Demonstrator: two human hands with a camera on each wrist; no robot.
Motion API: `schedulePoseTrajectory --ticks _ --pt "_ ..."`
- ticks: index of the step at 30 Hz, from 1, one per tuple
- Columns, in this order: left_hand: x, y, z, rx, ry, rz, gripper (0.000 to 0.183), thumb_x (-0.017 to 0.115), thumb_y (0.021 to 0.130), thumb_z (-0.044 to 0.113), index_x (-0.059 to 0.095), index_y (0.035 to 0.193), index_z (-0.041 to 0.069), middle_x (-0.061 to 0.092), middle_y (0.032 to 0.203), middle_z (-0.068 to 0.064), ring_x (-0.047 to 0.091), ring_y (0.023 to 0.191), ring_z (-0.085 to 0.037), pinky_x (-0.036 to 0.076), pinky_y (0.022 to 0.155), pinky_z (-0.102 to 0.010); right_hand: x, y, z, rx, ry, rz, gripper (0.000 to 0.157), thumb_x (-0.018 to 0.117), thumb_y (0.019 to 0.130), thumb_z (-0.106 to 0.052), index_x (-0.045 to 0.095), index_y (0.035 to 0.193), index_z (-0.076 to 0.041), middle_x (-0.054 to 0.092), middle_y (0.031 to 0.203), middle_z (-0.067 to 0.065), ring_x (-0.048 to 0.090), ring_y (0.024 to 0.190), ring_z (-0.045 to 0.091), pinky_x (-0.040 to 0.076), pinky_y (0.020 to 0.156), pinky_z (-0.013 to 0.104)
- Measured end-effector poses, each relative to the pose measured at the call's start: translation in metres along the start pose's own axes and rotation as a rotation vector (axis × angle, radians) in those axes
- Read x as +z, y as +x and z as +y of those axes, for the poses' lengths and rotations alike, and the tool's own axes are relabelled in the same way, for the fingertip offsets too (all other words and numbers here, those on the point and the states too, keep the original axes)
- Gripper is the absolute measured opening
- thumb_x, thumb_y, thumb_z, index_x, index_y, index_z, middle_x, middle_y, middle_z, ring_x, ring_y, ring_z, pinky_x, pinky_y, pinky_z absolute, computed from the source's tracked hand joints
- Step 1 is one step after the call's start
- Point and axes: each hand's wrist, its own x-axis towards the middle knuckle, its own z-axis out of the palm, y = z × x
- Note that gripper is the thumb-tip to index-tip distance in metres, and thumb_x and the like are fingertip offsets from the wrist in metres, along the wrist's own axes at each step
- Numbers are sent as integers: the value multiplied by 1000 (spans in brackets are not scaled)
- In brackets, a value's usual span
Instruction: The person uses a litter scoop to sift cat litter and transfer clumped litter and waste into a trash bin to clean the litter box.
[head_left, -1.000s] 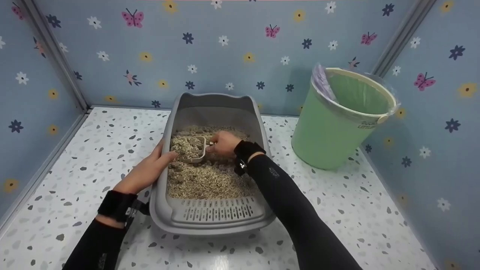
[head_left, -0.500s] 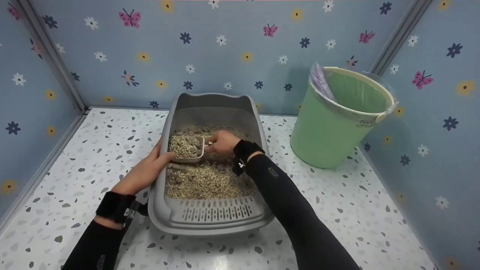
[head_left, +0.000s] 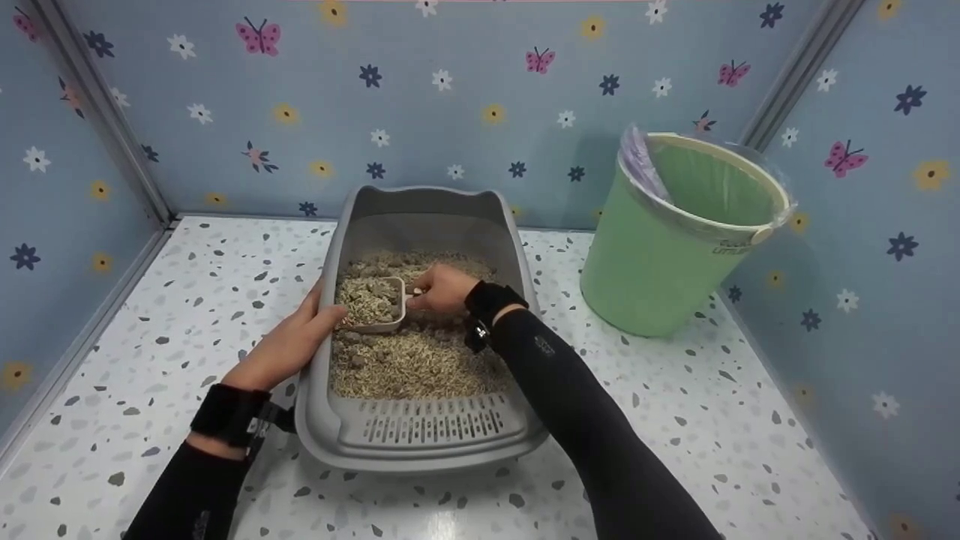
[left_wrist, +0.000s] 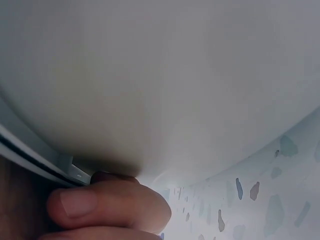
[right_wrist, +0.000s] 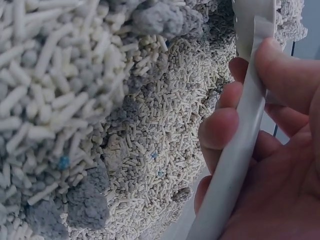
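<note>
A grey litter box (head_left: pixel 427 424) filled with pale pellet litter (head_left: pixel 420 367) and grey clumps stands in front of me. My left hand (head_left: pixel 289 341) grips its left rim, thumb over the edge. In the left wrist view, curled fingers (left_wrist: pixel 110 205) lie under the rim against the outer wall (left_wrist: pixel 165 90). My right hand (head_left: pixel 442 289) holds a light litter scoop (head_left: pixel 403 301) by its handle (right_wrist: pixel 235 150), with thumb and fingers round it. Pellets and clumps heap in the scoop, which sits at the box's left side, close to my left thumb.
A green trash bin (head_left: pixel 652 262) with a clear liner and a purple drawn edge stands to the right of the box. Behind is a blue patterned wall (head_left: pixel 450 127), with side walls left and right. The speckled surface (head_left: pixel 225 277) lies beneath everything.
The scoop has shifted slightly left and then a little nearer to me, and the heap in it looks somewhat lower. My left hand has kept its place on the rim.
</note>
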Motion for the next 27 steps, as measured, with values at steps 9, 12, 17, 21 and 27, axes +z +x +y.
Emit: schedulePoseTrajectory --ticks 9,12,17,21,27 --pt "0 0 0 14 3 4 86 42 114 70 -11 177 45 12 182 -30 42 150 -62 35 121 -77 -3 -1 1 15 55 24 26 70 112 -25 84 111 -3 68 92 2 47 70 10 40 74 23" --pt "0 1 0 11 -2 7 85 43 114 70 -10 177 46 14 181 -31 46 146 -62 38 119 -77 -4 -2 0 24 68 13 31 70 112 -26 83 130 -3 74 104 6 51 72 10 43 77 22" --pt "1 1 0 15 -9 4 86 43 114 70 -10 177 46 16 180 -33 50 143 -62 40 117 -77 -4 -5 -1 36 90 13 29 70 113 -26 83 123 -3 59 76 -4 49 66 10 42 71 25" --pt "1 1 0 22 -20 -4 85 43 114 68 -10 177 47 12 181 -32 48 144 -63 39 118 -77 -4 -4 -2 26 82 25 26 70 112 -26 76 98 -5 54 73 -6 48 66 10 40 69 26" --pt "0 1 -1 24 -17 0 84 44 114 68 -9 177 48 14 181 -32 55 137 -60 45 114 -75 -5 -5 -2 19 102 30 27 71 112 -24 83 117 0 58 81 -6 51 70 10 43 73 25"
